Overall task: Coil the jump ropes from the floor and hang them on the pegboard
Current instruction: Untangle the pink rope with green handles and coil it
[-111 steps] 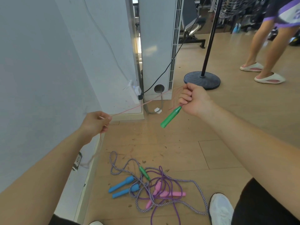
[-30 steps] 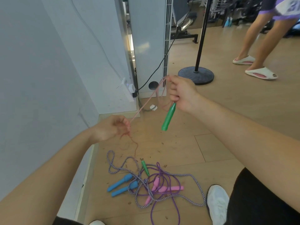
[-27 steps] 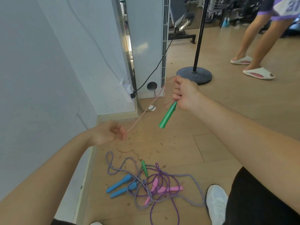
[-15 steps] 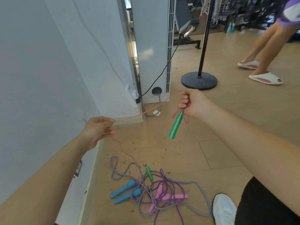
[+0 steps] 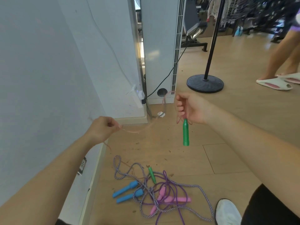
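Right hand (image 5: pixel 191 109) clamped cord (image 5: pixel 141 130) loops, green handle (image 5: pixel 185 133) hanging at 6: anchor for the coil. Left hand (image 5: pixel 103 127), at 8 from it, pinched the cord to feed slack. Tail dropped to pile (image 5: pixel 155 192) at 6.

Pale blue wall (image 5: pixel 40 70), wood-plank floor (image 5: pixel 235 119), white column unit (image 5: pixel 159 46), black round-based stand (image 5: pixel 205 82)
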Action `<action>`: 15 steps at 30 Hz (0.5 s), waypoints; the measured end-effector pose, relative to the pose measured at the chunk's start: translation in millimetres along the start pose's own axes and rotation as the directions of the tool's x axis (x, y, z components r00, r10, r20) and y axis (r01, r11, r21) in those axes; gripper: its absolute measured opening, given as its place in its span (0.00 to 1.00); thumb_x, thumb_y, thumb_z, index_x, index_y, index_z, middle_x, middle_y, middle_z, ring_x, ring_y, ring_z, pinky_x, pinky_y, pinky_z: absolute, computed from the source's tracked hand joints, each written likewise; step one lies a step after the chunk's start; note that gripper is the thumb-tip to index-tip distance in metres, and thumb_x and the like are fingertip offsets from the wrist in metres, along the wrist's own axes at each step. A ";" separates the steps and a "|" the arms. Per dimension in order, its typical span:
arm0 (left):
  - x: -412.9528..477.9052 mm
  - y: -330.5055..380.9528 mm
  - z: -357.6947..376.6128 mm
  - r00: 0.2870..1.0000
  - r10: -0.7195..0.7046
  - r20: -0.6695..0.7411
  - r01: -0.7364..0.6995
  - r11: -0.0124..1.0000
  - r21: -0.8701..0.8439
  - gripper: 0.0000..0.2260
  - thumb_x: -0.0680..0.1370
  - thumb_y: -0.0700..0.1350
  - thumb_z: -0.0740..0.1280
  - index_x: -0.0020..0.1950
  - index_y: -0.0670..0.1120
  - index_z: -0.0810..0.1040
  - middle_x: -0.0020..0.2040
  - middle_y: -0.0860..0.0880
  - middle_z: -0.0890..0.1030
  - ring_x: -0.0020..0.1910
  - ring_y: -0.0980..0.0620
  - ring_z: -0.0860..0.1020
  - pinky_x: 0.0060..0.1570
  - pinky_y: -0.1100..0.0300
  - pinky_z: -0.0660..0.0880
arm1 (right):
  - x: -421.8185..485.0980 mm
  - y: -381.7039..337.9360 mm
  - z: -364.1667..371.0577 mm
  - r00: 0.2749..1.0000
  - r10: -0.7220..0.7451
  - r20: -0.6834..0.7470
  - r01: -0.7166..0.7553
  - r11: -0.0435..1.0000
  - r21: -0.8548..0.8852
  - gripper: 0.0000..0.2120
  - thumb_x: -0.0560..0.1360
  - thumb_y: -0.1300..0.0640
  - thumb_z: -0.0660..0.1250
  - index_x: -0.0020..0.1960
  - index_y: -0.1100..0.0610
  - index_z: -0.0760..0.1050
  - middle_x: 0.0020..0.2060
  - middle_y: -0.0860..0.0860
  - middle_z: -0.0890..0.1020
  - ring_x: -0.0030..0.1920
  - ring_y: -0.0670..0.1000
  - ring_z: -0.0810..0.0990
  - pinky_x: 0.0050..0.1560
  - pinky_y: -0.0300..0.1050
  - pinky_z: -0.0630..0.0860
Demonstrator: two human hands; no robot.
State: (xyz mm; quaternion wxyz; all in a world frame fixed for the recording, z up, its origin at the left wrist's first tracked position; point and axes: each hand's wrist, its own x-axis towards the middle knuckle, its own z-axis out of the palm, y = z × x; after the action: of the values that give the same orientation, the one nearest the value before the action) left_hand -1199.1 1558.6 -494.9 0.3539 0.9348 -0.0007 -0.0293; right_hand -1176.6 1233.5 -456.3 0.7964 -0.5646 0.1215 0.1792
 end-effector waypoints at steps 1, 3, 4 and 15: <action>-0.7 3.7 2.0 0.998 0.041 0.047 -0.043 0.997 0.058 0.07 0.77 0.49 0.73 0.43 0.47 0.83 0.38 0.51 0.80 0.38 0.53 0.76 0.39 0.61 0.71 | -1.1 4.3 6.1 1.000 -0.014 -0.003 0.014 0.997 -0.071 0.15 0.83 0.53 0.56 0.38 0.54 0.70 0.27 0.48 0.70 0.25 0.46 0.68 0.28 0.38 0.63; -1.9 12.6 7.9 0.985 0.100 0.142 -0.118 0.986 0.118 0.08 0.76 0.51 0.73 0.40 0.49 0.82 0.39 0.49 0.82 0.40 0.52 0.77 0.42 0.58 0.73 | -6.2 13.4 18.3 0.999 -0.047 -0.012 0.044 0.986 -0.162 0.14 0.83 0.54 0.58 0.40 0.55 0.72 0.28 0.51 0.75 0.25 0.49 0.75 0.31 0.41 0.69; -4.3 18.8 11.0 0.976 0.124 0.180 -0.148 0.980 0.131 0.09 0.76 0.51 0.73 0.39 0.49 0.81 0.38 0.50 0.81 0.39 0.53 0.76 0.42 0.59 0.73 | -9.5 18.3 23.9 0.998 -0.066 -0.017 0.062 0.978 -0.199 0.13 0.83 0.55 0.58 0.42 0.57 0.73 0.28 0.53 0.78 0.26 0.50 0.78 0.32 0.42 0.72; -27.3 61.8 23.7 0.918 0.284 0.277 -0.224 0.948 -0.228 0.12 0.77 0.51 0.73 0.34 0.49 0.81 0.26 0.54 0.66 0.26 0.57 0.62 0.28 0.63 0.60 | -22.9 54.9 49.0 0.990 -0.139 0.000 0.127 0.903 -0.411 0.11 0.81 0.59 0.62 0.49 0.65 0.79 0.40 0.62 0.86 0.37 0.56 0.85 0.46 0.51 0.83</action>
State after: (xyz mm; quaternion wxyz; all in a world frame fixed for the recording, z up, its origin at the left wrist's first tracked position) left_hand -1226.4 1497.3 -470.2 0.4385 0.8723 -0.1747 -0.1276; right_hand -1221.0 1292.7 -478.0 0.6690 -0.7284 0.0540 0.1379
